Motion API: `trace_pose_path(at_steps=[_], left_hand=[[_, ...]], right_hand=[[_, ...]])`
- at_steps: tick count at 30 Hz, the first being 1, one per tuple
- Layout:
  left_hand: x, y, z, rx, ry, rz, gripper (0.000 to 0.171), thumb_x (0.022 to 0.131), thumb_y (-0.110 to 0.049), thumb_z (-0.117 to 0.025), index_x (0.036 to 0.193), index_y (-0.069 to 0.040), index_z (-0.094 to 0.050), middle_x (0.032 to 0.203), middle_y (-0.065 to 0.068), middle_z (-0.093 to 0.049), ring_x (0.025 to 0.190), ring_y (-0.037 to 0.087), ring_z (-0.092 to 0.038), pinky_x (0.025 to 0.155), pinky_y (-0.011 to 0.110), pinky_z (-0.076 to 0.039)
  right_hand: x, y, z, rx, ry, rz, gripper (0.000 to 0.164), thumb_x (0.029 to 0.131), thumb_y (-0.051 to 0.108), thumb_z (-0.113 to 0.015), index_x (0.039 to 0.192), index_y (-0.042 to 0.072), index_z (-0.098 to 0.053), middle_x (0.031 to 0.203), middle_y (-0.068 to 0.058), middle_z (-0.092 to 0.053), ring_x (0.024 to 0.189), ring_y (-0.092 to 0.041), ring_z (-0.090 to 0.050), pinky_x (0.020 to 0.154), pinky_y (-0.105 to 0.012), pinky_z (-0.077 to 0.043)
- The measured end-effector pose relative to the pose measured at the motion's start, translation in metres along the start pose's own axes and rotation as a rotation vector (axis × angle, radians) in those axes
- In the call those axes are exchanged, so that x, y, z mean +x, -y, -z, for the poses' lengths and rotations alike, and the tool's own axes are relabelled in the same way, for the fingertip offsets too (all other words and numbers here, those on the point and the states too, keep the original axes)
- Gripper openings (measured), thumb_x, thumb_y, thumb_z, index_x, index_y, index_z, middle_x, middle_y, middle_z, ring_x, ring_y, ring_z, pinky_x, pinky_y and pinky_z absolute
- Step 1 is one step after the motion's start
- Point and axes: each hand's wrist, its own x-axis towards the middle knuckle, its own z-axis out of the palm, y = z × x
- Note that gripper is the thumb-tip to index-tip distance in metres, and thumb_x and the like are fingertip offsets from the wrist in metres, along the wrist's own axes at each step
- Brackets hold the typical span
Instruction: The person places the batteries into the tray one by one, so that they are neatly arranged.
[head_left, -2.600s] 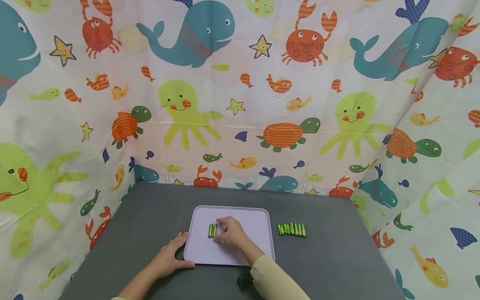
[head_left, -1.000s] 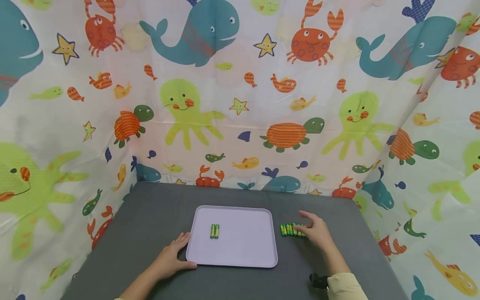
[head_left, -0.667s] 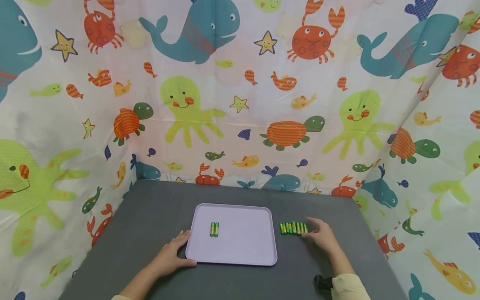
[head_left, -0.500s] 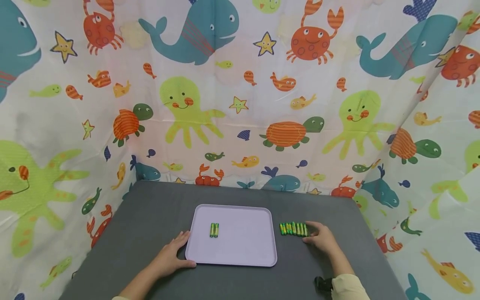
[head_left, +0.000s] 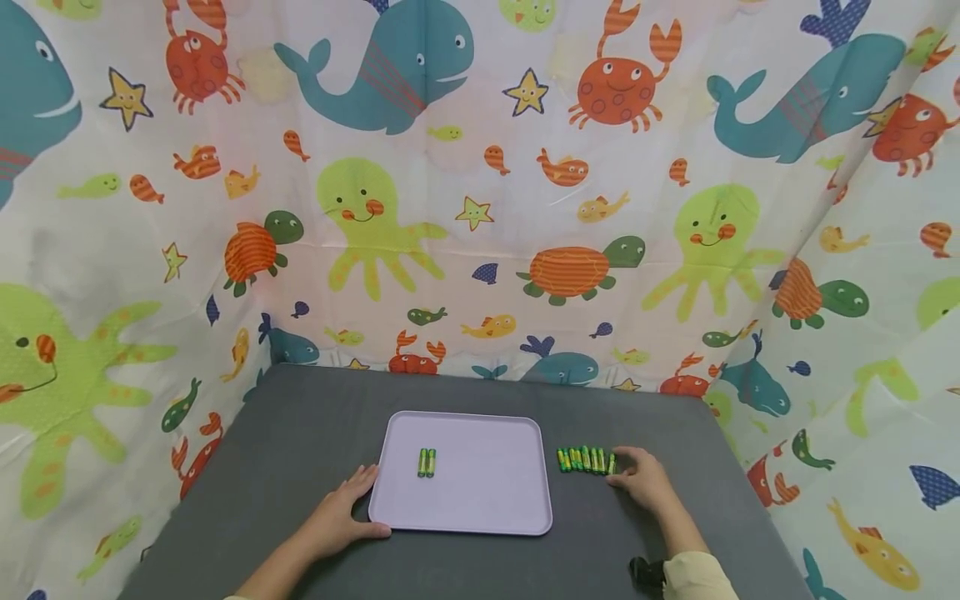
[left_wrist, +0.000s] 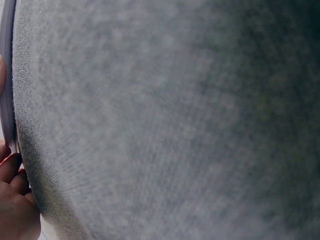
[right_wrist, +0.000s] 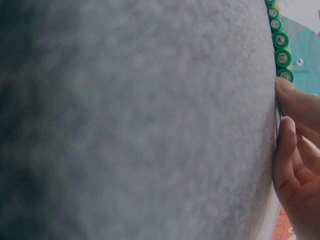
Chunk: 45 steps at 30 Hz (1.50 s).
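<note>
My right hand (head_left: pixel 647 481) pinches a green-and-yellow battery (head_left: pixel 612 463) by its ends, at the right end of a row of batteries (head_left: pixel 581 460) on the table. A small gap parts this battery from the row. In the right wrist view, the thumb and fingers (right_wrist: pixel 287 135) are low at the cloth, close to the row's end. My left hand (head_left: pixel 337 514) rests against the lilac tray (head_left: pixel 480 529), fingers spread along its left edge and thumb at the front corner. Two batteries (head_left: pixel 427 462) lie side by side in the tray's left part.
A dark grey cloth (head_left: pixel 465 567) covers the table. Patterned sea-animal curtains (head_left: pixel 480 250) hang at the back and both sides. A black device (head_left: pixel 647 573) sits at the right wrist, by the cream sleeve.
My right hand went from the tray's two batteries to the row on the right and took hold of its end battery, which now sits slightly apart. My left hand has stayed at the tray.
</note>
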Motion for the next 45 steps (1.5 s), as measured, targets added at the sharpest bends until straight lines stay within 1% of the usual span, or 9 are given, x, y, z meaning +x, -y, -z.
trace_pose_path(at_steps=[5, 11, 15, 19, 26, 30, 36, 40, 45], left_hand=[[0.000, 0.000, 0.000, -0.003, 0.004, 0.008, 0.112, 0.066, -0.056, -0.088, 0.156, -0.012, -0.039, 0.163, 0.013, -0.035, 0.152, 0.040, -0.025, 0.113, 0.074, -0.021], [-0.001, 0.002, 0.002, 0.001, -0.005, -0.003, 0.112, 0.066, -0.057, -0.088, 0.156, -0.011, -0.040, 0.162, 0.013, -0.036, 0.152, 0.040, -0.026, 0.113, 0.074, -0.022], [-0.002, 0.003, 0.002, -0.004, -0.009, -0.015, 0.112, 0.066, -0.056, -0.088, 0.156, -0.010, -0.040, 0.162, 0.015, -0.036, 0.151, 0.042, -0.026, 0.113, 0.074, -0.022], [-0.003, 0.003, 0.002, -0.009, -0.009, -0.015, 0.111, 0.066, -0.056, -0.088, 0.155, -0.010, -0.040, 0.162, 0.014, -0.036, 0.151, 0.042, -0.026, 0.113, 0.074, -0.021], [-0.002, 0.001, 0.002, -0.002, -0.001, 0.004, 0.112, 0.066, -0.056, -0.088, 0.156, -0.011, -0.039, 0.162, 0.014, -0.036, 0.151, 0.042, -0.026, 0.113, 0.074, -0.021], [-0.003, 0.000, 0.002, 0.001, 0.006, 0.021, 0.112, 0.066, -0.056, -0.088, 0.156, -0.011, -0.039, 0.162, 0.014, -0.036, 0.151, 0.043, -0.026, 0.113, 0.075, -0.021], [-0.003, 0.000, 0.002, -0.001, 0.006, 0.023, 0.112, 0.066, -0.055, -0.089, 0.156, -0.011, -0.039, 0.162, 0.014, -0.035, 0.151, 0.043, -0.026, 0.113, 0.074, -0.021], [-0.002, 0.001, 0.001, -0.005, 0.000, 0.008, 0.112, 0.066, -0.055, -0.088, 0.156, -0.011, -0.039, 0.162, 0.014, -0.036, 0.152, 0.040, -0.026, 0.113, 0.074, -0.021], [-0.002, 0.002, -0.001, -0.004, -0.002, -0.012, 0.111, 0.067, -0.055, -0.088, 0.156, -0.010, -0.039, 0.162, 0.015, -0.036, 0.151, 0.043, -0.026, 0.112, 0.075, -0.021]], right_hand=[[-0.004, -0.001, 0.003, 0.034, -0.012, -0.014, 0.062, 0.081, 0.017, -0.085, 0.134, -0.002, -0.059, 0.084, -0.006, -0.074, 0.073, -0.013, -0.066, 0.068, -0.033, -0.051], [-0.005, 0.009, 0.006, 0.104, -0.012, -0.014, 0.062, 0.083, 0.021, -0.084, 0.136, 0.000, -0.059, 0.091, -0.005, -0.077, 0.083, -0.014, -0.071, 0.073, -0.032, -0.054], [-0.002, 0.028, 0.007, 0.127, -0.007, 0.014, 0.059, 0.084, 0.021, -0.083, 0.136, 0.003, -0.060, 0.094, -0.006, -0.077, 0.085, -0.014, -0.071, 0.071, -0.030, -0.054], [-0.003, 0.051, 0.006, 0.130, -0.012, 0.033, 0.056, 0.084, 0.018, -0.083, 0.134, 0.004, -0.062, 0.092, -0.005, -0.077, 0.081, -0.013, -0.070, 0.066, -0.027, -0.053], [-0.005, 0.086, 0.001, 0.123, -0.005, 0.132, 0.054, 0.083, 0.014, -0.083, 0.132, 0.000, -0.063, 0.090, -0.008, -0.077, 0.080, -0.014, -0.070, 0.062, -0.026, -0.051], [-0.005, 0.102, -0.004, 0.159, 0.021, 0.139, 0.056, 0.082, 0.015, -0.084, 0.132, 0.001, -0.063, 0.089, -0.009, -0.077, 0.080, -0.014, -0.070, 0.062, -0.026, -0.051], [-0.002, 0.126, -0.018, 0.192, 0.050, 0.141, 0.055, 0.081, 0.013, -0.085, 0.131, 0.002, -0.065, 0.085, -0.005, -0.076, 0.075, -0.012, -0.070, 0.063, -0.027, -0.053], [-0.002, 0.141, -0.029, 0.195, 0.058, 0.149, 0.053, 0.081, 0.011, -0.085, 0.129, 0.004, -0.066, 0.084, -0.003, -0.074, 0.074, -0.013, -0.069, 0.062, -0.029, -0.054], [-0.006, 0.160, -0.036, 0.189, 0.060, 0.161, 0.052, 0.080, 0.011, -0.086, 0.128, 0.006, -0.067, 0.087, -0.003, -0.074, 0.077, -0.013, -0.068, 0.064, -0.030, -0.055]])
